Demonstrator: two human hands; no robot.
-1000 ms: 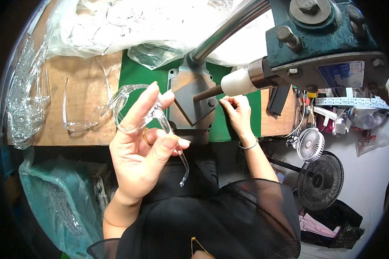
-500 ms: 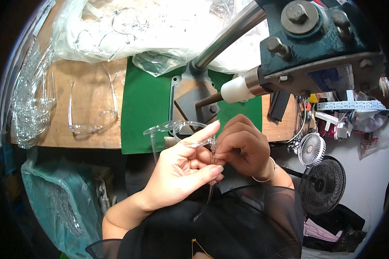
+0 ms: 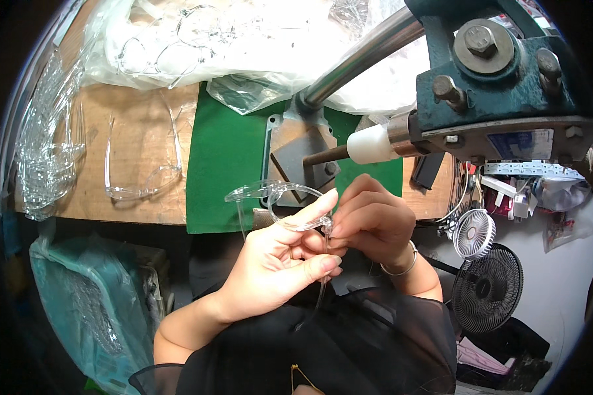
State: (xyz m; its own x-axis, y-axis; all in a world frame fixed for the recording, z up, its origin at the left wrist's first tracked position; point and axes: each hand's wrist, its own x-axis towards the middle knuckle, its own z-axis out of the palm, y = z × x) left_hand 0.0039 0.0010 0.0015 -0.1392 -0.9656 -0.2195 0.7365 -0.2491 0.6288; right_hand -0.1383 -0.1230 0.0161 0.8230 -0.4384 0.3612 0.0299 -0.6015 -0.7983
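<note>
The person sits at the bench [image 3: 138, 197], both hands drawn in close over the lap, just below the green mat [image 3: 224, 164]. The left hand [image 3: 280, 257] grasps a pair of clear glasses [image 3: 273, 197], the front pinched between thumb and forefinger, lens side tipped away toward the mat. The right hand [image 3: 369, 220] is closed around the glasses' right hinge corner, fingertips pressed together there; whatever small part it may be pinching is hidden by the fingers. One clear arm [image 3: 323, 286] hangs straight down from that corner, past the left thumb, so that side looks attached, or is being attached right now. The other side shows a thin arm too, though it is hard to make out against the dark lap.

Above the hands stands the press [image 3: 501, 85], its white tip [image 3: 369, 145] over the grey plate [image 3: 303, 161]; nothing lies under it at this instant. One finished-looking pair [image 3: 141, 171] sits open on the bench to the left, a stack of clear fronts [image 3: 46, 158] lies at the far left edge, and more fill the white bag [image 3: 204, 39] behind. Judging by that pile, this pair is mid-assembly and plenty remain.
</note>
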